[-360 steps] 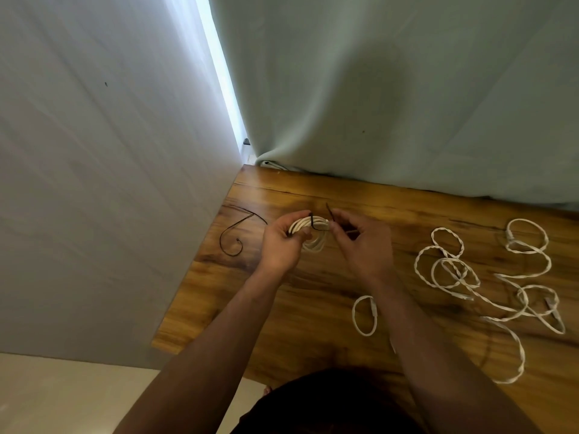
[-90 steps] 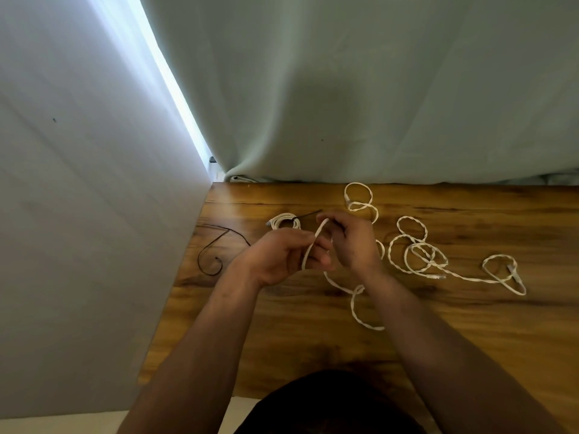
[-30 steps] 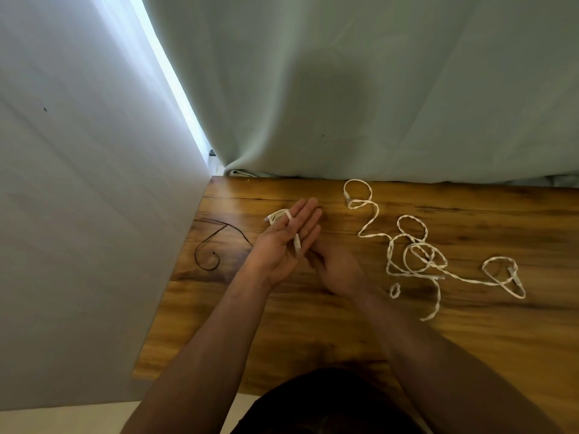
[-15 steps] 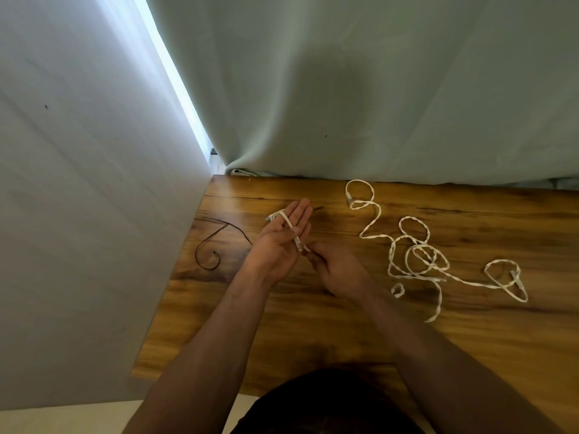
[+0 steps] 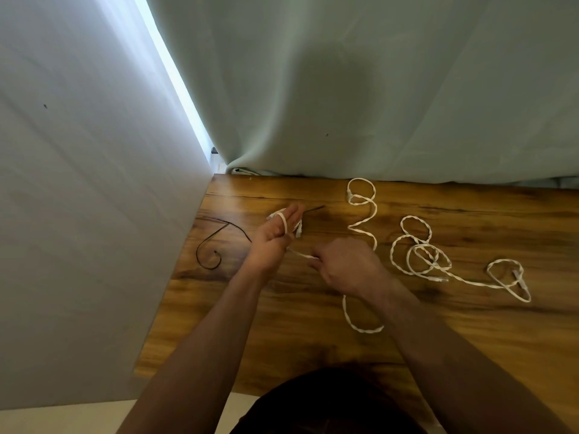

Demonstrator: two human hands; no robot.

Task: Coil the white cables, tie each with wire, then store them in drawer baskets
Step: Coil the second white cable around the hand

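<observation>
My left hand [image 5: 275, 238] is held up with straight fingers, and a turn of the white cable [image 5: 300, 254] lies round them, its plug end hanging by the fingertips. My right hand [image 5: 343, 266] pinches that cable just right of the left palm. The rest of the cable trails under my right wrist in a loop [image 5: 360, 325] and up to the table's back edge. A coiled, tied cable [image 5: 273, 214] peeks out behind my left fingers. A second loose white cable [image 5: 419, 261] lies to the right.
A curled black tie wire [image 5: 213, 242] lies near the left edge of the wooden table [image 5: 297, 333]. A short dark wire end [image 5: 316, 208] sticks out beyond my left fingertips. A curtain [image 5: 376, 89] hangs behind, and a pale wall [image 5: 78, 183] runs along the left.
My right hand has drawn the cable round my left fingers and moved right and toward me. A slack loop now lies on the table under my right wrist.
</observation>
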